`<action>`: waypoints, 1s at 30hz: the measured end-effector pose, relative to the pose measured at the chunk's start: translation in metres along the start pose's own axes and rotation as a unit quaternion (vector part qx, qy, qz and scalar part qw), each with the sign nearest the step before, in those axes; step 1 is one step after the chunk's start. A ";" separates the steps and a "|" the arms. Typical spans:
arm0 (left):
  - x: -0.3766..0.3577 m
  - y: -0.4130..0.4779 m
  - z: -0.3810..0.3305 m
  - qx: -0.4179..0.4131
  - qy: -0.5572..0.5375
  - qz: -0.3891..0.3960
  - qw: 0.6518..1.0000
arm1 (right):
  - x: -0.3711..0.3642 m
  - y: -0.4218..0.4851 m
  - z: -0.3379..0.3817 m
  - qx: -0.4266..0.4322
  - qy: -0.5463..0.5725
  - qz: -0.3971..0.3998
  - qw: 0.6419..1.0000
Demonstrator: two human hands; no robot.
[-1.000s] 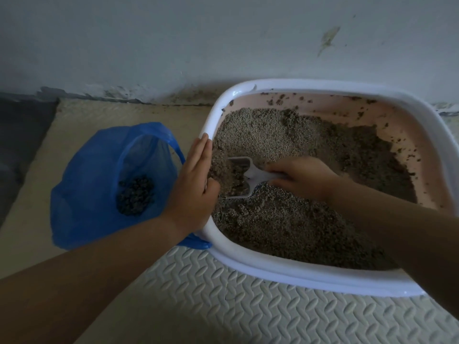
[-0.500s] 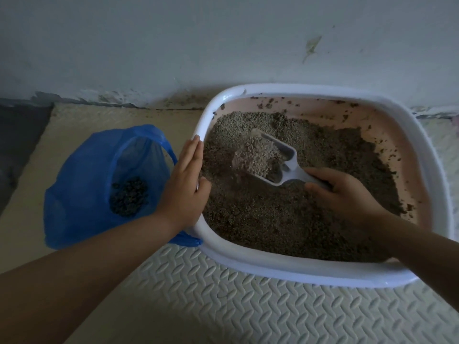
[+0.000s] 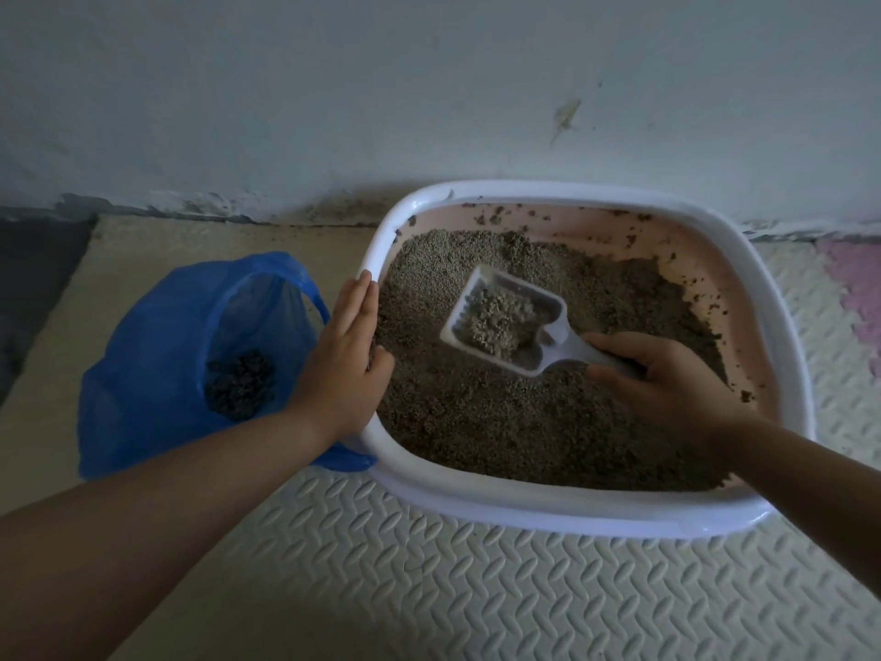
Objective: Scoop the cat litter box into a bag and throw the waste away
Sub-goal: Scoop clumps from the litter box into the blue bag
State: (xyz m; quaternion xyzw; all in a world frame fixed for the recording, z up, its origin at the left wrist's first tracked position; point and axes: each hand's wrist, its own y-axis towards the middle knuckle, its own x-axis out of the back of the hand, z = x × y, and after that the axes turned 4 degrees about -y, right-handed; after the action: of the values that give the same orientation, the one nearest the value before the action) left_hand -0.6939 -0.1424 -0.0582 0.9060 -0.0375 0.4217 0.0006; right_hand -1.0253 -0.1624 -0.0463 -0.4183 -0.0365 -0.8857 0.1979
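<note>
A litter box [image 3: 548, 515] with a white rim and pink inner walls sits on the floor, filled with grey-brown litter [image 3: 500, 431]. My right hand [image 3: 667, 384] grips the handle of a white slotted scoop [image 3: 505, 317], held above the litter with a clump in it. My left hand [image 3: 343, 369] lies flat on the box's left rim, fingers together, thumb inside the box. Left of the box, an open blue plastic bag [image 3: 157, 374] holds a dark pile of scooped waste [image 3: 240, 391].
The box stands against a pale wall [image 3: 429, 88], on cream textured foam mats [image 3: 429, 579]. A pink mat tile [image 3: 858, 288] shows at the right edge and a dark floor patch [image 3: 33, 288] at the far left.
The scoop went from buried in the litter near the left wall to lifted above the middle of the box. Loose litter has sifted out, leaving a clump. My left hand stayed on the rim.
</note>
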 end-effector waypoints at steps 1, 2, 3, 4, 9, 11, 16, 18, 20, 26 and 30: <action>0.000 0.000 0.000 0.001 0.000 0.001 1.000 | 0.000 -0.001 0.001 -0.004 0.007 -0.001 1.000; 0.000 0.000 0.000 0.001 0.001 0.001 1.000 | 0.000 -0.001 0.002 0.002 0.004 -0.004 1.000; 0.000 0.000 0.000 0.002 0.004 0.001 1.000 | 0.000 -0.002 0.003 0.014 -0.008 -0.002 1.000; 0.000 0.000 0.000 0.003 0.006 0.001 1.000 | -0.001 -0.003 0.004 0.019 -0.013 -0.002 1.000; 0.001 0.000 -0.001 0.005 0.011 0.004 1.000 | -0.003 -0.006 0.007 0.027 -0.016 -0.009 0.999; 0.001 0.000 -0.001 0.007 0.012 0.007 1.000 | -0.004 -0.006 0.005 0.007 -0.009 -0.006 1.000; 0.001 0.000 -0.002 0.008 0.015 0.008 1.000 | -0.003 -0.005 0.006 0.009 -0.004 0.006 1.000; 0.001 -0.001 -0.002 0.008 0.014 0.008 1.000 | -0.002 -0.005 0.006 0.001 0.009 0.004 1.000; 0.001 -0.001 -0.002 0.009 0.011 0.008 1.000 | -0.001 -0.003 0.005 0.020 -0.010 0.016 1.000; 0.001 0.000 -0.002 0.008 0.008 0.005 1.000 | 0.004 0.003 0.004 0.018 -0.016 0.032 0.999; 0.000 -0.001 -0.001 0.006 0.007 0.000 1.000 | 0.021 0.013 0.000 0.024 -0.083 0.065 0.994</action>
State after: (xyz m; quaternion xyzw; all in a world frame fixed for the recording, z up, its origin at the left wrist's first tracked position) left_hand -0.6943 -0.1416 -0.0575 0.9031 -0.0355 0.4278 -0.0043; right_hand -1.0322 -0.1812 -0.0312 -0.4872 -0.0472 -0.8320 0.2610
